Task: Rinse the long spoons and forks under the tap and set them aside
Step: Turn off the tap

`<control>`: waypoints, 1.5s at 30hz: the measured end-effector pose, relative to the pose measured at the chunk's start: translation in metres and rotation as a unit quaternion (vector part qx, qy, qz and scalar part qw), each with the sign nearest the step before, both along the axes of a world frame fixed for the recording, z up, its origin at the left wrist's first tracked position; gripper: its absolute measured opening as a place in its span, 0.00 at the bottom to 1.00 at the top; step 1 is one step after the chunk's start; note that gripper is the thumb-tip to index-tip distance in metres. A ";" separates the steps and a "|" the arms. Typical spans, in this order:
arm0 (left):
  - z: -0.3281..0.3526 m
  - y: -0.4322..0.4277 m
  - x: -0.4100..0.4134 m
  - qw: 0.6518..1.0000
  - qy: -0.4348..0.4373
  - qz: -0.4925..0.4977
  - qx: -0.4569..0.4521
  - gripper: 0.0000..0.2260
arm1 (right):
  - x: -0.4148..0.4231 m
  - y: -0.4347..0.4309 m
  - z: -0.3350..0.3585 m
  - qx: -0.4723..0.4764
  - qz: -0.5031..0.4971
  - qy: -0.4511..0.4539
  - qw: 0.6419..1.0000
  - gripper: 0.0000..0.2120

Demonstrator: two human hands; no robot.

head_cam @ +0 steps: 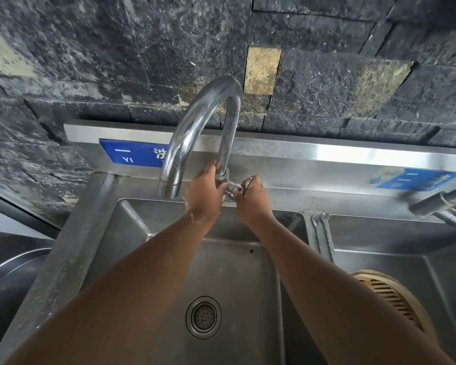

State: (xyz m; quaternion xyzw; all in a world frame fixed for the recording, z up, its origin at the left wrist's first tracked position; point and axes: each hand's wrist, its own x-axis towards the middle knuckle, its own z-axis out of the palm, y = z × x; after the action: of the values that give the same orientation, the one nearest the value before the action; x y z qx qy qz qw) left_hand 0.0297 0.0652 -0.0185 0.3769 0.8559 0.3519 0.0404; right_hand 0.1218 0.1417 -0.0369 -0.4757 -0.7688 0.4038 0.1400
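— Where's the tap (195, 122)?
— In both hands. The left hand (203, 192) curls round its stem at the base; the right hand (252, 200) pinches the knob (246, 184) just beside it.
— And the spout?
— Just left of the left hand, over the sink (234, 272). The drain (203, 317) lies below both wrists; a slatted basket (390, 293) sits right of the right arm.

Silver tap (195, 122), blue sign (134, 153), speckled dark-grey wall (116, 48)
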 end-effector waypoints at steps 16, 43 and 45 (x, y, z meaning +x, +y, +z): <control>-0.007 0.000 -0.002 1.000 0.013 -0.003 0.022 0.17 | -0.001 -0.001 0.001 -0.003 -0.008 0.006 1.000 0.09; 0.001 -0.008 0.007 0.991 -0.129 -0.011 -0.024 0.35 | 0.015 -0.010 0.016 0.007 0.015 -0.009 1.000 0.23; 0.008 -0.018 0.021 0.989 -0.145 -0.001 -0.012 0.31 | 0.029 -0.017 0.027 0.000 0.015 0.005 1.000 0.25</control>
State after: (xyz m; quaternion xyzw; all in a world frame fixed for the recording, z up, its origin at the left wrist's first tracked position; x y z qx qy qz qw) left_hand 0.0507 0.0475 -0.0110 0.3218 0.8450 0.3922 0.1688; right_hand 0.1513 0.1250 -0.0095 -0.4623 -0.7753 0.4078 0.1376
